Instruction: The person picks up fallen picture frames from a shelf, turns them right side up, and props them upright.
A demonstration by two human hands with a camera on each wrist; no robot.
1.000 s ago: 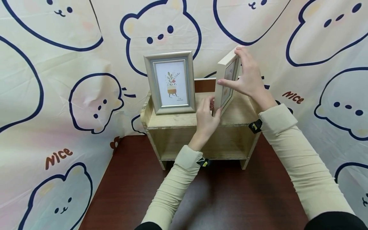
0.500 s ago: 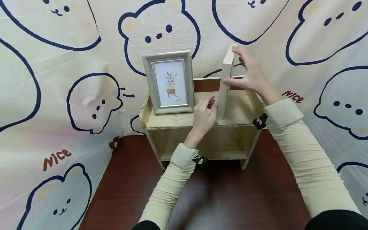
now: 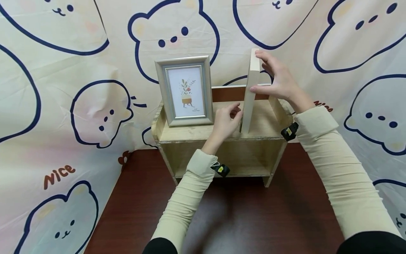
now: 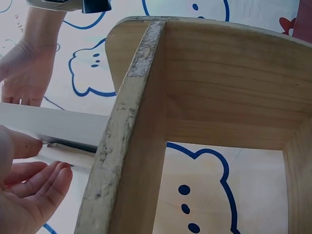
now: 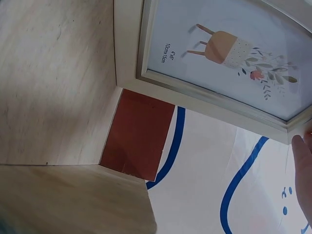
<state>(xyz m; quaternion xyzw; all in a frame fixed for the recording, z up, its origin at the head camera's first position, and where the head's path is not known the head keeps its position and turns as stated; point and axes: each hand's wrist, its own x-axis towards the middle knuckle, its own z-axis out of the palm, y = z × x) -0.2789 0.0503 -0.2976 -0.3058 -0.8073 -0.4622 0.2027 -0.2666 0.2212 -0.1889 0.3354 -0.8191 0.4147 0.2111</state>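
My right hand (image 3: 280,79) holds a cream picture frame (image 3: 252,95) upright and edge-on to the head camera, fingers at its top and thumb on its near edge. In the right wrist view its front, with a potted plant print (image 5: 229,53), faces the camera. My left hand (image 3: 226,120) is at the frame's lower back; in the left wrist view thumb and fingers pinch the edge of a thin stand piece (image 4: 70,155). The frame's lower end is at the top of a small wooden shelf (image 3: 219,139). How firmly it rests there cannot be told.
A second, silver-grey picture frame (image 3: 185,91) stands on the shelf's left part, close to my left hand. The shelf has raised side panels (image 3: 277,109) and stands on a dark red-brown table (image 3: 222,211). A cartoon-printed cloth (image 3: 95,63) hangs behind.
The cream frame has turned from showing part of its front to edge-on. My left hand has let go of its lower edge and come to the stand at its back.
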